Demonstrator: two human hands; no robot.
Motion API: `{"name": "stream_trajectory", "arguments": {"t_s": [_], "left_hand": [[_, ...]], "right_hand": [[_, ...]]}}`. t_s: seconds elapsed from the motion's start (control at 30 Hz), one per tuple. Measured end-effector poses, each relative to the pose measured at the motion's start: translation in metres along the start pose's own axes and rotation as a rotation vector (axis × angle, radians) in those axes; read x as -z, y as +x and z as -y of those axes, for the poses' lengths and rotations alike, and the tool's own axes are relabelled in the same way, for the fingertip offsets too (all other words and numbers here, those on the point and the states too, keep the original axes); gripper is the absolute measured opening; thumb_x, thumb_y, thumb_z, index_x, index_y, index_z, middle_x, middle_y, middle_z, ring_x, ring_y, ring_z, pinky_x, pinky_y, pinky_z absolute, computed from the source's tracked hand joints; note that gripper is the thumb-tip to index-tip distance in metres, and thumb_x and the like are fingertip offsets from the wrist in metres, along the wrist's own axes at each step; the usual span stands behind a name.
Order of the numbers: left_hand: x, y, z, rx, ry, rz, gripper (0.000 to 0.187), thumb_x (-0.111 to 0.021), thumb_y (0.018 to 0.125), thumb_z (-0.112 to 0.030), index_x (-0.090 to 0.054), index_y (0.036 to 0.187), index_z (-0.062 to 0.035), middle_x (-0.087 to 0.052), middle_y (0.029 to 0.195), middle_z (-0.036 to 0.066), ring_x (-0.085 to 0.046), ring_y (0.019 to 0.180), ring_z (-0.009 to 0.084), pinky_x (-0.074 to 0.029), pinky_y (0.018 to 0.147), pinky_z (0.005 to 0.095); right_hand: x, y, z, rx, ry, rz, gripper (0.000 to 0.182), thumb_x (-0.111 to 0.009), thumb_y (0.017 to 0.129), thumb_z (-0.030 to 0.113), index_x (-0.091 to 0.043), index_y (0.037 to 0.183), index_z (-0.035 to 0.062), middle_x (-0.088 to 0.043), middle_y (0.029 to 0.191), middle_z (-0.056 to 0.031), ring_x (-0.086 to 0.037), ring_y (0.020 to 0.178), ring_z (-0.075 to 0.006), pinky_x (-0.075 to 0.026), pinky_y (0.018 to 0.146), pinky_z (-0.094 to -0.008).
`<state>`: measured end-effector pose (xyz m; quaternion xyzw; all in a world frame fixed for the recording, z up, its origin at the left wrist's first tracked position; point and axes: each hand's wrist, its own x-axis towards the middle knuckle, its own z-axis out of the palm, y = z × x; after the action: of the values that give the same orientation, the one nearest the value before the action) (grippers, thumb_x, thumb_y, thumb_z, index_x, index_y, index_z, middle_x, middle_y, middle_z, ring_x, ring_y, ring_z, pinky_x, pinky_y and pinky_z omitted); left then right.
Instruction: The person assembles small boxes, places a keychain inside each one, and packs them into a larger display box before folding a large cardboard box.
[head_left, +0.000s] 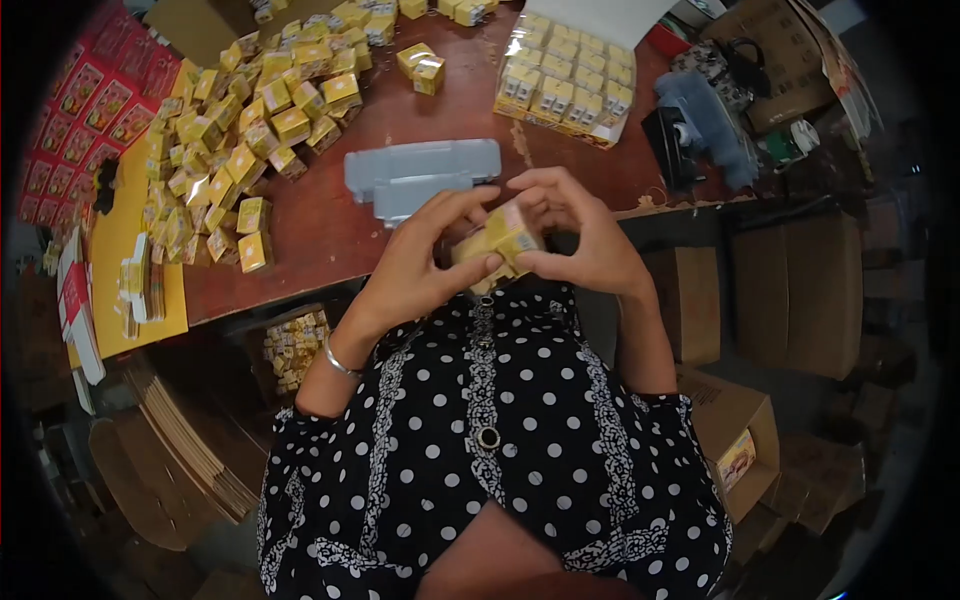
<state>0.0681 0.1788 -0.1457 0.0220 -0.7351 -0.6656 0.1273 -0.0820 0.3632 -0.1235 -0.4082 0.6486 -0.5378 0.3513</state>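
Small yellow cardboard boxes (508, 236) are held between my two hands at the table's front edge, partly hidden and slightly blurred. My left hand (425, 240) is closed on their left side, thumb on the near face. From the right, my right hand (590, 235) grips them with thumb and curled fingers. Just beyond my hands lie grey translucent plastic trays (425, 160). A large heap of similar yellow boxes (240, 120) covers the table's left side. Farther back, a display carton (612, 134) holds rows of small boxes.
Two loose yellow boxes (422, 68) lie behind the trays. Printed red sheets (95, 95) and yellow card (120, 190) are at the left. At right are a blue plastic bag (705, 120) and a cardboard carton (795, 290). Flattened cardboard (190, 440) stands below left.
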Motion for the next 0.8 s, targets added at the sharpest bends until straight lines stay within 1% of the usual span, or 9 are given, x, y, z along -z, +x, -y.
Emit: {"name": "stream_trajectory", "arguments": {"t_s": [0.1,0.17,0.2,0.27,0.33,0.43,0.57,0.67,0.8], "left_hand": [[-0.001,0.002,-0.002,0.141,0.042,0.178,0.059,-0.078,0.081,-0.006,-0.055,0.136,-0.0063,-0.061,0.115,0.004,-0.062,0.103,0.0139,-0.050,0.095,0.0302],[-0.001,0.001,0.007,0.165,-0.110,0.157,0.054,-0.079,0.079,-0.003,-0.057,0.129,-0.0054,-0.065,0.113,0.003,-0.064,0.103,0.0136,-0.049,0.099,0.0308],[-0.001,0.001,0.007,0.207,-0.161,0.126,0.053,-0.080,0.077,0.000,-0.055,0.124,-0.0060,-0.067,0.114,0.003,-0.064,0.108,0.0141,-0.048,0.102,0.0317],[0.001,0.001,0.017,0.216,-0.238,0.144,0.055,-0.080,0.077,0.001,-0.054,0.125,-0.0063,-0.068,0.114,0.004,-0.064,0.109,0.0145,-0.047,0.102,0.0323],[-0.002,0.003,0.025,0.226,-0.313,0.152,0.058,-0.080,0.077,0.002,-0.052,0.126,-0.0066,-0.068,0.115,0.005,-0.064,0.110,0.0149,-0.047,0.103,0.0329],[-0.007,0.008,0.030,0.237,-0.294,0.160,0.060,-0.080,0.077,0.004,-0.050,0.128,-0.0073,-0.069,0.115,0.005,-0.064,0.112,0.0158,-0.047,0.104,0.0342],[-0.011,0.014,0.030,0.260,-0.278,0.157,0.060,-0.081,0.077,0.002,-0.050,0.128,-0.0072,-0.069,0.115,0.006,-0.064,0.113,0.0164,-0.046,0.106,0.0350],[-0.011,0.016,0.026,0.277,-0.280,0.155,0.060,-0.082,0.077,0.001,-0.051,0.127,-0.0067,-0.069,0.115,0.006,-0.064,0.114,0.0166,-0.046,0.107,0.0352],[-0.013,0.019,0.024,0.292,-0.315,0.141,0.058,-0.082,0.078,0.000,-0.051,0.127,-0.0059,-0.069,0.115,0.006,-0.064,0.114,0.0163,-0.045,0.107,0.0349]], "right_hand": [[0.023,-0.006,0.004,-0.027,0.052,0.046,0.063,-0.082,0.074,0.003,-0.055,0.131,0.0056,-0.063,0.115,-0.0056,-0.062,0.108,-0.0130,-0.050,0.098,-0.0294],[0.072,-0.012,-0.006,0.011,-0.015,-0.478,0.032,-0.078,0.085,0.014,-0.067,0.113,0.0037,-0.067,0.099,-0.0016,-0.064,0.088,-0.0106,-0.053,0.078,-0.0266],[0.112,-0.016,-0.019,-0.022,-0.039,-0.772,0.024,-0.077,0.089,0.018,-0.071,0.106,0.0024,-0.070,0.095,-0.0016,-0.063,0.081,-0.0096,-0.053,0.072,-0.0255],[0.205,-0.032,-0.072,-0.127,-0.259,-1.086,0.023,-0.072,0.093,0.024,-0.074,0.096,0.0016,-0.069,0.081,0.0010,-0.061,0.073,-0.0090,-0.049,0.066,-0.0262],[0.272,-0.049,-0.121,-0.219,-0.552,-0.995,0.022,-0.071,0.093,0.023,-0.074,0.092,0.0005,-0.066,0.075,0.0015,-0.059,0.068,-0.0085,-0.047,0.063,-0.0273],[0.293,-0.049,-0.137,-0.414,-0.460,-0.791,0.024,-0.071,0.093,0.023,-0.073,0.087,0.0002,-0.066,0.075,-0.0004,-0.059,0.068,-0.0087,-0.048,0.063,-0.0281],[0.301,-0.052,-0.140,-0.566,-0.325,-0.714,0.023,-0.071,0.094,0.023,-0.072,0.088,0.0007,-0.067,0.075,-0.0007,-0.060,0.068,-0.0103,-0.048,0.060,-0.0274],[0.298,-0.056,-0.141,-0.580,-0.232,-0.677,0.021,-0.071,0.095,0.022,-0.071,0.091,0.0009,-0.069,0.088,-0.0034,-0.063,0.074,-0.0119,-0.052,0.062,-0.0279],[0.271,-0.063,-0.134,-0.359,-0.035,-0.864,0.021,-0.071,0.095,0.019,-0.069,0.092,-0.0012,-0.066,0.117,-0.0111,-0.065,0.088,-0.0150,-0.059,0.074,-0.0308]]}}
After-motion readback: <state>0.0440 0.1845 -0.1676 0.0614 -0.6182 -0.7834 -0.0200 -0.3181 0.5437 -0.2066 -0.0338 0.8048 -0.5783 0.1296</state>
